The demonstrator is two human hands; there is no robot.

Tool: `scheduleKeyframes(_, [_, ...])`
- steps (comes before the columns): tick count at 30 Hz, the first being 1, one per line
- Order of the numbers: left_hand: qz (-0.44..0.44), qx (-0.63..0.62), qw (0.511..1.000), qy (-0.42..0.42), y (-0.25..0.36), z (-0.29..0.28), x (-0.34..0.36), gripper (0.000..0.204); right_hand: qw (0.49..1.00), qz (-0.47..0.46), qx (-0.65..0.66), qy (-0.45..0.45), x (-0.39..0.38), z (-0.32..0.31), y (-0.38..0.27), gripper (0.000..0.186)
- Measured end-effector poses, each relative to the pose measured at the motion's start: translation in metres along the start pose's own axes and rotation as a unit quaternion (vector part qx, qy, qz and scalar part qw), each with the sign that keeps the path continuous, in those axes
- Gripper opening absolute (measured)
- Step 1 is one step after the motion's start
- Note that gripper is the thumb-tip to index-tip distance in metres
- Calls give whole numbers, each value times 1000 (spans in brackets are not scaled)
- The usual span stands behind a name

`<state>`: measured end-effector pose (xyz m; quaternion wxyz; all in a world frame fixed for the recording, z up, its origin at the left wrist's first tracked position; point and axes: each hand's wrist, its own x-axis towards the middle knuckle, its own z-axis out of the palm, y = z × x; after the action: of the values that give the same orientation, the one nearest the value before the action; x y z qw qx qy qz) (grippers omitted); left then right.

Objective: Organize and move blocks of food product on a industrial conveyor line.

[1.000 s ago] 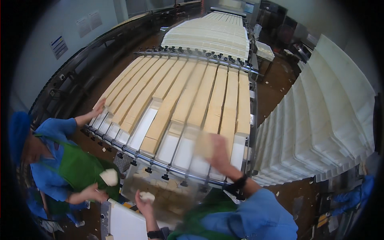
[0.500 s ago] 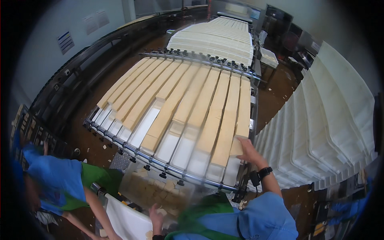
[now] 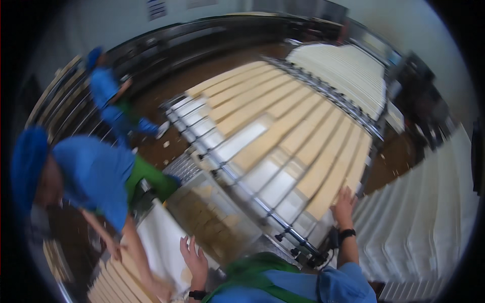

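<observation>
Long pale yellow strips [image 3: 283, 121] of a flat, soft-looking material lie side by side in the lanes of a slanted conveyor [image 3: 252, 177] with white beds. At the near end of the rightmost strips, my right hand [image 3: 343, 207] rests with its fingers stretched out, touching or just over the strip's edge; blur hides which. Nearer to me, my left hand [image 3: 194, 260] is raised with its fingers apart and nothing visible in it. It is beside a clear plastic bin [image 3: 247, 240] holding broken pale pieces [image 3: 212, 217]. A white surface [image 3: 161, 242] lies to its left.
A co-worker [image 3: 96, 177] in blue and green leans over a row of pale strips [image 3: 118, 285] at lower left. Another person [image 3: 108, 96] walks behind, near a rack [image 3: 53, 103]. Tall white corrugated sheets [image 3: 419, 217] stand to the right. Scraps litter the brown floor [image 3: 169, 156].
My view has swung left. The pale piece that was in my left hand is gone from it, and its fingers have spread. My right hand's fingers have loosened at the strip's end. A second person has come into view.
</observation>
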<state>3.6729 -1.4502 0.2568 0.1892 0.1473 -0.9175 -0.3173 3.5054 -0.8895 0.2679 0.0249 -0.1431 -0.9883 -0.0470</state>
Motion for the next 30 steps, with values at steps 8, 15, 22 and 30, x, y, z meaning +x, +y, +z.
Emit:
scheduleKeyframes(8, [-208,123,907,345,-70,-104,-92,43,978,-126,15,168,-8,-94,-144,89])
scheduleKeyframes(15, [-570,164,712,376,-169,-155,-187,79,562,-729,360,-153,-218,-121,-517,56])
scheduleKeyframes(22, [-514,68,787,335,-187,-173,-183,81,484,-809,304,-138,-405,-65,-771,55])
scheduleKeyframes(30, [-535,74,778,322,-192,-166,-189,92,630,-747,161,-136,-479,-38,-849,56])
